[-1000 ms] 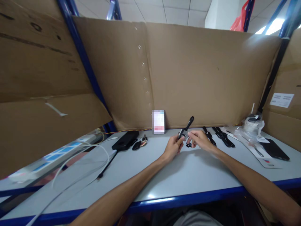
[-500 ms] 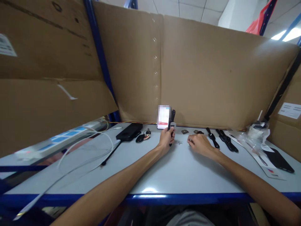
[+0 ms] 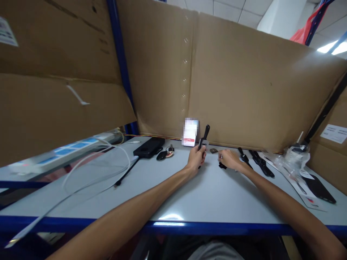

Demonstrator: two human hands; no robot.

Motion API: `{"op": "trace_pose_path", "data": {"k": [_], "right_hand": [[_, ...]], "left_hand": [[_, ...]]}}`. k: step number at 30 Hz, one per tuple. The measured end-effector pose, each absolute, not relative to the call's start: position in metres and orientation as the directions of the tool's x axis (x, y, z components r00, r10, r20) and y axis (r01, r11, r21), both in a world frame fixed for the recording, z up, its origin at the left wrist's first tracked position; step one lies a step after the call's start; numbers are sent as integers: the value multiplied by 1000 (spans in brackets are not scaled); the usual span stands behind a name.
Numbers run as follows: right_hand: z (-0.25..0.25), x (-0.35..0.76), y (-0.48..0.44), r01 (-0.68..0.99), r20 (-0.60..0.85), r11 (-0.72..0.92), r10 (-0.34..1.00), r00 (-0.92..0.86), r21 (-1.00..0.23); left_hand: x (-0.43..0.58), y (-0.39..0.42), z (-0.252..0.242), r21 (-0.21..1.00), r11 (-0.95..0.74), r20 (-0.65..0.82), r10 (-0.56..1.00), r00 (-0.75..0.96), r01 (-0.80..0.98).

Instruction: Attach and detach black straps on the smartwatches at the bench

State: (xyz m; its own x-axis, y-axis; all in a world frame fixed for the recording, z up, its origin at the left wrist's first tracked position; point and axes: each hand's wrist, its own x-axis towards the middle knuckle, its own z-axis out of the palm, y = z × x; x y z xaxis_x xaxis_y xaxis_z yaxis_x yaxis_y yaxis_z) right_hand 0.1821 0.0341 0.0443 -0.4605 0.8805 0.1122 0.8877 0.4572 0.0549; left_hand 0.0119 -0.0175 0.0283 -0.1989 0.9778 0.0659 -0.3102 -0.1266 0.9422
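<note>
My left hand (image 3: 195, 159) is closed around a black watch strap (image 3: 204, 136) with a small grey piece at its lower end, and the strap sticks up and to the right. My right hand (image 3: 230, 159) rests on the grey table (image 3: 189, 195) just to the right, fingers curled over a small black part (image 3: 222, 166). A tiny dark piece (image 3: 213, 150) lies on the table between and behind the two hands.
More black straps (image 3: 257, 161) lie right of my right hand, then a plastic bag with parts (image 3: 294, 153) and a black phone (image 3: 321, 187). Left are keys (image 3: 166, 154), a black case (image 3: 149, 147), white cables (image 3: 89, 180), a power strip (image 3: 67, 150). Cardboard (image 3: 244, 83) walls the back.
A second ago both hands held the strap together. My left hand kept it and has tilted it to the right, while my right hand dropped to the table and closed over a small black part.
</note>
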Motion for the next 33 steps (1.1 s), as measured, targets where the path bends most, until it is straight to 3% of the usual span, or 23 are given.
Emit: {"op": "trace_pose_path", "data": {"k": [5, 10, 17, 21, 24, 28, 33], "right_hand": [[53, 214, 24, 918, 171, 396, 905, -388, -8], [46, 212, -3, 914, 139, 402, 909, -392, -53], [34, 210, 11, 877, 68, 328, 943, -326, -351], [31, 218, 26, 731, -30, 202, 956, -292, -652], [35, 228, 33, 542, -10, 111, 976, -216, -833], [48, 244, 33, 314, 109, 169, 974, -198, -934], [57, 241, 19, 219, 92, 188, 918, -386, -957]], "left_hand": [[18, -26, 28, 936, -38, 0, 994, -106, -349], [27, -34, 26, 911, 69, -85, 996, -23, -406], [28, -40, 27, 899, 176, -149, 984, 99, -400], [28, -40, 27, 893, 238, -194, 969, 152, -381], [27, -40, 27, 876, 301, -225, 947, 231, -378], [27, -39, 26, 842, 412, -289, 889, 355, -349], [26, -39, 25, 853, 443, -301, 851, 431, -278]]}}
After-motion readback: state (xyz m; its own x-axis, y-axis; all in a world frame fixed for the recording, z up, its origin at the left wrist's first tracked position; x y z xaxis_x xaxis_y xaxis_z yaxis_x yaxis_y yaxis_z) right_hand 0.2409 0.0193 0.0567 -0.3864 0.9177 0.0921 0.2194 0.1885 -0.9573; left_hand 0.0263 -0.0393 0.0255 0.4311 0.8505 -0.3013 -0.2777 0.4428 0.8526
